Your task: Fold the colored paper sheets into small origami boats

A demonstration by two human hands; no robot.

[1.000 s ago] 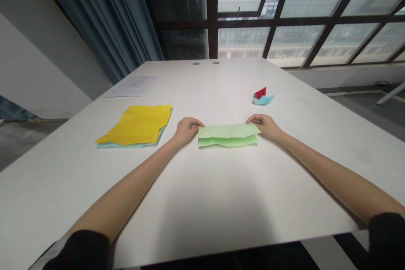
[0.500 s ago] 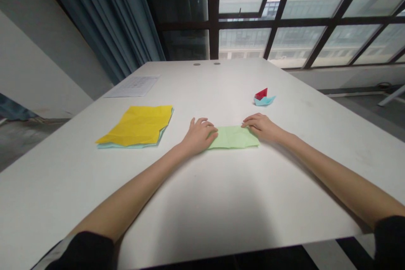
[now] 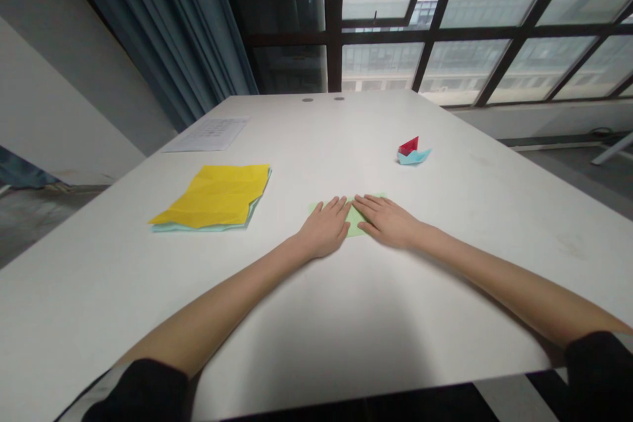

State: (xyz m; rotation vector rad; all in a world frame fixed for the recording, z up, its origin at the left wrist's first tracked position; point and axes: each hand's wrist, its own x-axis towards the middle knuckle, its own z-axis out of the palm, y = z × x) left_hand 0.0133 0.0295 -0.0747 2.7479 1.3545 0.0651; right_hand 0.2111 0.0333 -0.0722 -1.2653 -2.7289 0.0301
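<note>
A folded sheet of light green paper point(image 3: 355, 224) lies flat on the white table in front of me. My left hand point(image 3: 326, 227) rests palm down over its left part, fingers stretched out. Over the right part my right hand point(image 3: 386, 219) lies flat too, its fingertips close to those of the left. Between the two hands a narrow piece of the paper shows, and slivers stick out past the fingertips. Most of the sheet is hidden beneath the hands.
A stack of yellow paper point(image 3: 212, 194) with light blue sheets under it lies to the left. Behind it is a printed sheet point(image 3: 210, 134). A small red and blue folded paper boat point(image 3: 413, 154) stands at the back right of the table point(image 3: 316, 316).
Both hands have moved inward from the paper's ends and now lie flat on it, closer together. The stack and the boat have stayed where they were.
</note>
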